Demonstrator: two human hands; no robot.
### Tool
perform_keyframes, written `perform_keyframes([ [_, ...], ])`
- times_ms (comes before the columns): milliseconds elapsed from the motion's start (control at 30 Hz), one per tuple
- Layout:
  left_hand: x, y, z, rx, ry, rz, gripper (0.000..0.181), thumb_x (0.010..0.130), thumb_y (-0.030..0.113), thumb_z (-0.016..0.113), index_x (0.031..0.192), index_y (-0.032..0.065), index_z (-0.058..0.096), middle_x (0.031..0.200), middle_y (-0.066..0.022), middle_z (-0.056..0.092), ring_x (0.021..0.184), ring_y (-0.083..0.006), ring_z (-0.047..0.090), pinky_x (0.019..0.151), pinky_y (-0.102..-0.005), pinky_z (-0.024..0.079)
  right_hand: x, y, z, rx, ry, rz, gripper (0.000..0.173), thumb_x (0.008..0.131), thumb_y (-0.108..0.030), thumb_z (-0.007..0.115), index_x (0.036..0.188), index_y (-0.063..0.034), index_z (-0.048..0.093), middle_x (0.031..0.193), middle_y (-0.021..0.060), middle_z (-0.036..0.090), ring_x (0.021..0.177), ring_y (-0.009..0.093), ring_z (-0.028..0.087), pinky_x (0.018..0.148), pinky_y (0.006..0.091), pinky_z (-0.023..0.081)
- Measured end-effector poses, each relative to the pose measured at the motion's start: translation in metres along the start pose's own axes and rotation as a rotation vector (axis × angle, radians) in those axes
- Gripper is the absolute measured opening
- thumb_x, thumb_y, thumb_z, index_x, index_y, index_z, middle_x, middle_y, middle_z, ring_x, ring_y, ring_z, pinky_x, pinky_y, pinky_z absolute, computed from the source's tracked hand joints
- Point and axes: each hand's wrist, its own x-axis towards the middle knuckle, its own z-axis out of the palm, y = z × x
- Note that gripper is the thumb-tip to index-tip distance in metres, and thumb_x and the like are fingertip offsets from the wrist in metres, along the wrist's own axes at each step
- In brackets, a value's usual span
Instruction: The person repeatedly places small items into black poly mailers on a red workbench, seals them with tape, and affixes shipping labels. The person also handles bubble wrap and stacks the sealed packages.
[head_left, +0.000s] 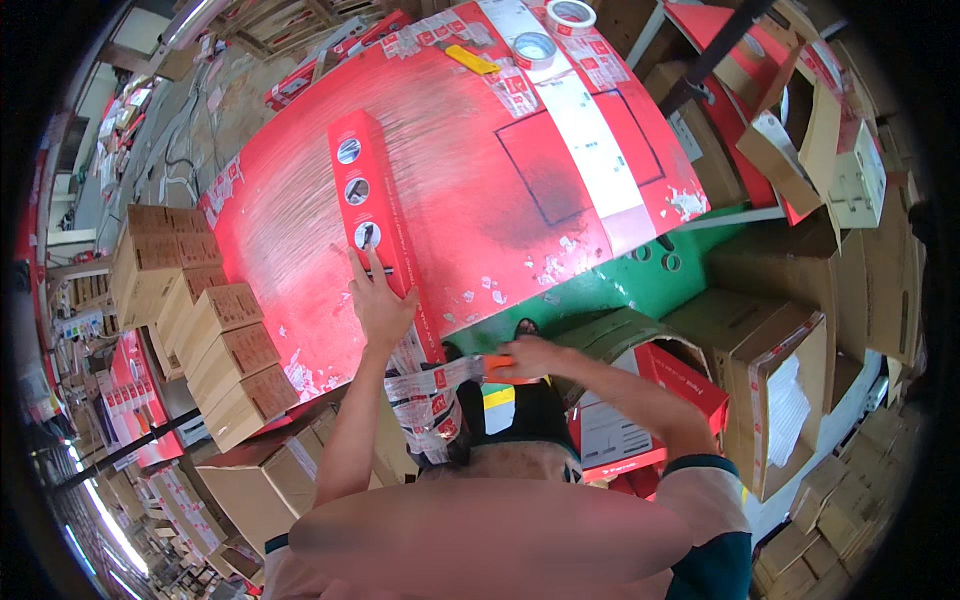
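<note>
A long red printed carton (365, 172) lies on the red tabletop (465, 150), one end reaching past the near edge. My left hand (381, 304) rests on its top with the fingers spread. Beside the near end, my right hand (531, 358) is closed around an orange-handled tool (498, 367), whose kind I cannot tell. A strip of printed tape (435, 377) runs between that tool and the carton's near end. Below it hangs a bundle wrapped in printed tape (433, 420) at the table's edge.
Rolls of tape (534, 49) and a yellow cutter (471, 59) lie at the far side of the table. Small brown cartons (232, 352) are stacked at the left. Large cardboard boxes (750, 337) and an open box of red cartons (679, 386) stand at the right.
</note>
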Motion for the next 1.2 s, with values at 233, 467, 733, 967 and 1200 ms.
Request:
perform_keyframes([
  [233, -0.001, -0.032, 0.012, -0.081, 0.079, 0.028, 0.105, 0.07, 0.026, 0.083, 0.155, 0.0006, 0.026, 0.163, -0.0274, 0.01, 0.134, -0.0476, 0.038, 0.109, -0.05, 0.038, -0.048, -0.083, 0.0, -0.287, 0.163, 0.179, 0.057, 0.091, -0.043, 0.062, 0.125, 0.0024, 0.057, 0.089, 0.0181, 0.073, 0.077, 0.034, 0.072, 0.073, 0.0522, 0.055],
  [467, 0.001, -0.043, 0.003, -0.317, 0.086, -0.021, 0.109, 0.069, 0.026, 0.085, 0.156, 0.0011, 0.025, 0.161, -0.0272, 0.019, 0.143, -0.0407, 0.033, 0.114, -0.0458, 0.034, -0.019, -0.05, -0.064, -0.346, 0.839, 0.301, 0.054, 0.089, -0.029, 0.067, 0.127, 0.0063, 0.052, 0.102, 0.0257, 0.067, 0.106, 0.038, 0.066, 0.098, 0.047, 0.048],
  [733, -0.003, -0.038, -0.014, -0.97, 0.086, -0.309, 0.093, 0.077, 0.008, 0.078, 0.154, -0.0039, 0.027, 0.125, -0.0154, 0.061, 0.107, -0.0243, 0.063, 0.092, -0.0348, 0.051, 0.0, -0.175, 0.046, 0.723, 0.802, 0.01, 0.069, 0.091, -0.04, 0.069, 0.138, 0.0044, 0.046, 0.137, 0.0271, 0.054, 0.128, 0.039, 0.054, 0.108, 0.0477, 0.041],
  [967, 0.08, -0.036, -0.101, -1.156, 0.13, -0.136, 0.092, 0.075, 0.006, 0.08, 0.151, -0.0075, 0.031, 0.121, -0.0154, 0.062, 0.103, -0.0219, 0.064, 0.091, -0.0325, 0.052, 0.07, -0.217, -0.036, 1.451, 0.29, -0.171, 0.073, 0.095, -0.055, 0.062, 0.142, -0.0023, 0.046, 0.138, 0.0155, 0.057, 0.126, 0.024, 0.054, 0.104, 0.0416, 0.045],
  [1200, 0.144, -0.044, -0.123, -0.183, -0.05, 0.34, 0.103, 0.068, 0.029, 0.084, 0.157, 0.0225, 0.032, 0.138, -0.0277, 0.046, 0.125, -0.0442, 0.05, 0.104, -0.0482, 0.045, 0.112, -0.18, -0.061, 0.668, 0.597, -0.071, 0.061, 0.101, -0.05, 0.053, 0.138, -0.001, 0.055, 0.139, 0.0129, 0.059, 0.125, 0.024, 0.056, 0.104, 0.0361, 0.044],
])
